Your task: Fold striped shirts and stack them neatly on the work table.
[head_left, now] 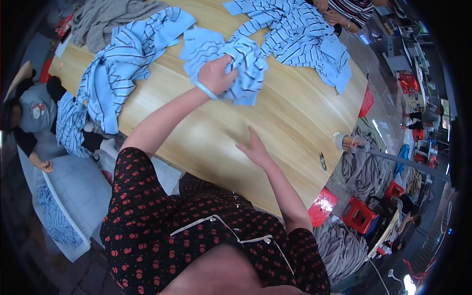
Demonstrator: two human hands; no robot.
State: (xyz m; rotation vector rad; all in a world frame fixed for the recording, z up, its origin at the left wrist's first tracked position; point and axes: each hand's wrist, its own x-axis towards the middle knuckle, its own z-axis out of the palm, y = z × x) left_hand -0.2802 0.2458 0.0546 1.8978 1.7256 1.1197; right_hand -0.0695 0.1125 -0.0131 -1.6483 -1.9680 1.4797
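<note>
Across the wooden tabletop I see the person's left hand gripping a bunched blue striped garment toward the far side (a little blurred, so I can't tell how much of it touches the wood). The right hand is open nearer the body, its fingers spread apart. One striped heap lies left of the garment, another striped pile to its right. Small snips rest by the right edge.
</note>
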